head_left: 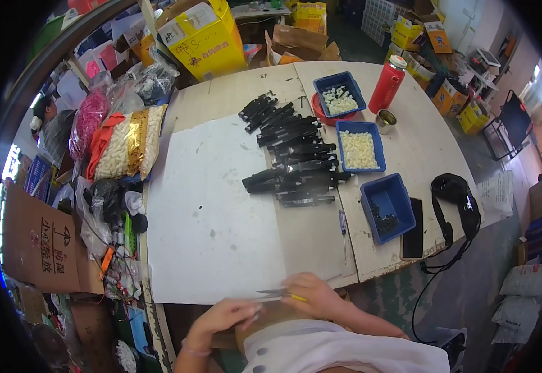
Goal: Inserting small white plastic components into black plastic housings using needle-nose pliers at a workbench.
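At the table's near edge, my right hand (313, 294) is closed round a pair of scissors (273, 291) with a yellow handle. Their blades point left, toward my left hand (227, 314). The fingers of my left hand are curled together beside the blade tips. Something small and pale seems to be at its fingertips, but I cannot make out what. A white sheet (215, 217) covers the table in front of both hands. Beyond it lies a row of several black plastic parts (296, 149), long and narrow. To the right of the sheet lies a screwdriver (343, 227).
Blue bins hold pale pieces (359, 150) and dark pieces (383, 221) on the right. Near them are a red flask (387, 84), a metal cup (385, 122), a black phone (412, 230) and a black bag (456, 199). Stuffed bags (128, 143) line the left side.
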Demonstrator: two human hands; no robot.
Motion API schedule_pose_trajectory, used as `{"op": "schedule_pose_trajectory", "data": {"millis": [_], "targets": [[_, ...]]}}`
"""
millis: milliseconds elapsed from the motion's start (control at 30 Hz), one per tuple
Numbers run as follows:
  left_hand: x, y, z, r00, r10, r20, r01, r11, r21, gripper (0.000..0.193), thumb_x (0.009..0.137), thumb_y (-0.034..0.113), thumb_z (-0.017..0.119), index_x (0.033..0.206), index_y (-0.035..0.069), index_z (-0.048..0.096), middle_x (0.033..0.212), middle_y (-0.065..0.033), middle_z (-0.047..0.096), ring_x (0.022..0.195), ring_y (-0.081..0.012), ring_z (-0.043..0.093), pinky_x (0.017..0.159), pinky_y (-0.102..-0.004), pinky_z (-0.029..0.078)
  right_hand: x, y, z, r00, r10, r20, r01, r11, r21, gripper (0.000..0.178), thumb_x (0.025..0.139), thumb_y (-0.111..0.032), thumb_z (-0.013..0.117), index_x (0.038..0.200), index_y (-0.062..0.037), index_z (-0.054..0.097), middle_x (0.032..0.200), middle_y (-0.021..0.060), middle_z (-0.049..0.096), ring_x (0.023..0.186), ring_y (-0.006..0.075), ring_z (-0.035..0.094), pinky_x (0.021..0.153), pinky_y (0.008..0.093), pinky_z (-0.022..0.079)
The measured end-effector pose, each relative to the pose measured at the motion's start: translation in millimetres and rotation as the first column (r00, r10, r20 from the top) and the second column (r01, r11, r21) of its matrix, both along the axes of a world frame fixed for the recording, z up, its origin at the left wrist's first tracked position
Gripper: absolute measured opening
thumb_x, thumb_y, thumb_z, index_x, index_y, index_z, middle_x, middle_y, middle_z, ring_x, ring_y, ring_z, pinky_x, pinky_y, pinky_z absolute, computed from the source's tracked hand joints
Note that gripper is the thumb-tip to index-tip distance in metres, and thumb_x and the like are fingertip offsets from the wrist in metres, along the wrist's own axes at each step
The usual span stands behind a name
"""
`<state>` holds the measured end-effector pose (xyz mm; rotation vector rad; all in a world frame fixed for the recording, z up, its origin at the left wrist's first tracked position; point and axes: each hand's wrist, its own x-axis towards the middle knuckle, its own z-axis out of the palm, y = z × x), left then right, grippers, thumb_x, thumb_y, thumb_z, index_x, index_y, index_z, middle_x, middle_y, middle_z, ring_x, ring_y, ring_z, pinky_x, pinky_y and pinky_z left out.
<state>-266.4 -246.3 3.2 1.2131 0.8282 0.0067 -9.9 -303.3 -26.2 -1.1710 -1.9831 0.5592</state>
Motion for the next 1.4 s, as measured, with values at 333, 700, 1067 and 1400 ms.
{"op": "schedule_pose_trajectory", "data": {"millis": [333,700,1067,1400], "targets": [[44,56,22,0.973,0.217,0.085,-0.186,0.502,0.845,0.024,0.083,0.008,0.056,0.107,0.002,0.059,0.107,-0.0152,0.06,0.101,-0.0288,0.057,0.089,-0.0326,0.043,31,8,8,0.709,-0.426,-0.562,-0.004,0.795,-0.607,0.025,0.085,-0.016,0.052,0.069,0.0016,0.059,0.081,0.0045,0.052,0.077,0.0137,0.049,0.07,0.0254,0.038],[159,163,-33,0.996,0.083,0.017,-0.035,0.215,0.976,0.024,0.078,0.016,0.063,0.098,0.004,0.056,0.095,-0.0113,0.055,0.089,-0.031,0.055,0.076,-0.0377,0.045,36,-5,12,0.657,-0.488,-0.574,0.166,0.837,-0.521,0.019,0.081,-0.012,0.058,0.07,0.0028,0.053,0.078,0.0055,0.051,0.073,0.0151,0.049,0.067,0.0268,0.038],[146,100,-26,0.95,0.21,0.232,-0.209,-0.127,0.97,0.023,0.075,0.015,0.066,0.097,0.008,0.061,0.07,-0.0059,0.055,0.063,-0.0217,0.055,0.051,-0.0325,0.045,40,41,7,0.802,-0.598,0.01,0.597,0.8,-0.051,0.017,0.081,-0.014,0.06,0.088,0.0005,0.06,0.093,0.0151,0.059,0.084,0.0331,0.056,0.073,0.0377,0.046],[131,67,-11,0.948,0.274,0.16,-0.133,-0.113,0.985,0.02,0.077,0.017,0.065,0.094,0.007,0.063,0.067,-0.0056,0.054,0.058,-0.0203,0.055,0.051,-0.0299,0.044,18,40,3,0.834,-0.552,-0.004,0.551,0.831,-0.074,0.015,0.079,-0.016,0.062,0.08,-0.0017,0.057,0.084,0.0122,0.057,0.077,0.0313,0.056,0.065,0.0394,0.047]]}}
